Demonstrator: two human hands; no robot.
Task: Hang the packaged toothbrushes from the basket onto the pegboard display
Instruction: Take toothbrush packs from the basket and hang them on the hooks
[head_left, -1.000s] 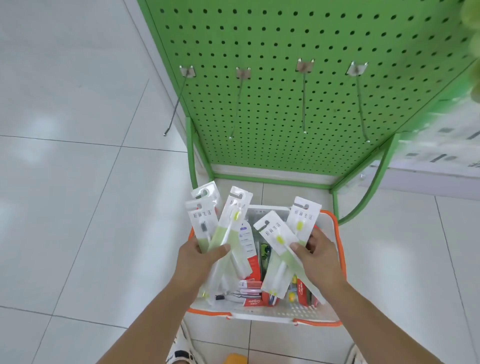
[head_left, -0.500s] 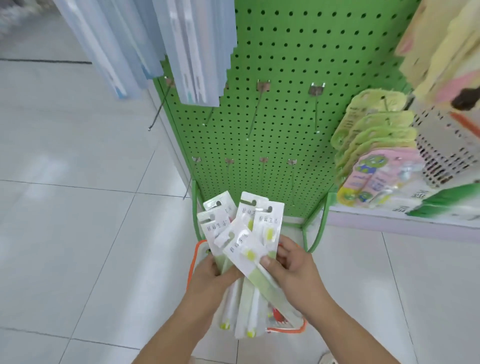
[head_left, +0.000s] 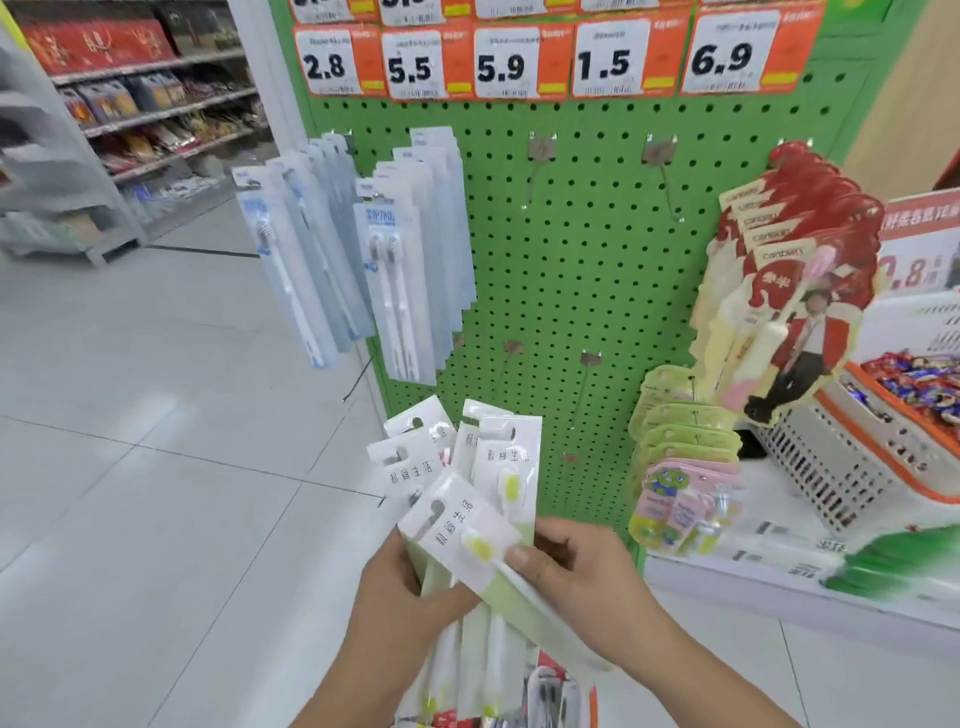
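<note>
My left hand (head_left: 400, 597) grips a fan of several white-and-green packaged toothbrushes (head_left: 498, 462) in front of the green pegboard (head_left: 576, 291). My right hand (head_left: 576, 577) pinches the front pack (head_left: 462, 530) of that fan between thumb and fingers. Bare metal hooks stick out of the board above, one (head_left: 540, 156) upper middle and another (head_left: 660, 161) to its right; two more hooks (head_left: 589, 364) sit lower. The basket (head_left: 561, 696) shows at the bottom edge, mostly hidden by my arms, with more packs inside.
Blue-white toothbrush packs (head_left: 395, 249) hang at the board's left. Red character packs (head_left: 789, 280) and green-pink children's packs (head_left: 680, 467) hang at its right. Price tags (head_left: 498, 57) line the top. A white crate (head_left: 852, 457) stands on a low shelf at right; store shelving (head_left: 104, 124) stands far left.
My view has risen from the basket on the floor to the upper pegboard. Both hands lifted the packs out and brought them together into one fan.
</note>
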